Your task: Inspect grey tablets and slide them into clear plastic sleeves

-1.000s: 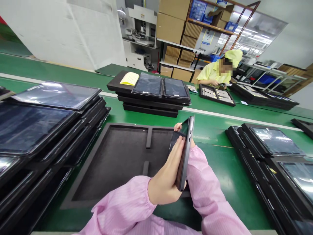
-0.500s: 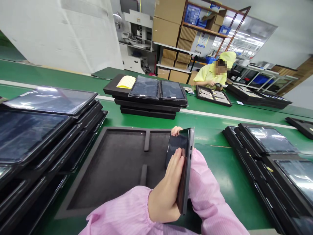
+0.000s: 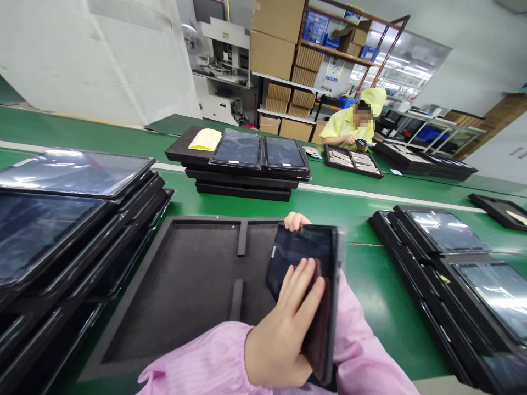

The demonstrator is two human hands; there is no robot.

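Note:
A dark tablet (image 3: pixel 302 241) stands tilted over the right part of a black foam tray (image 3: pixel 185 274), its glossy screen turned toward my left side. My left hand (image 3: pixel 284 323) lies on the screen with its fingers stretched out flat; its thumb is mostly hidden. Behind the tablet, my right hand (image 3: pixel 295 220) grips it, with only the fingertips showing over the top edge. The rest of that hand is hidden by the tablet. The tray's left compartment is bare, and two short dividers stand near its middle.
Trays of tablets (image 3: pixel 74 173) are stacked close on the left, and another stack (image 3: pixel 448 230) stands on the right. Beyond the tray, stacked black trays (image 3: pixel 242 184) carry two tablets and a yellow paper (image 3: pixel 206 139). A person (image 3: pixel 354 123) in yellow works across the green table (image 3: pixel 362 296).
The tablet has turned so more of its screen faces me, and its near edge has moved right. My left hand's fingers are spread a little more on the screen. The view has shifted slightly.

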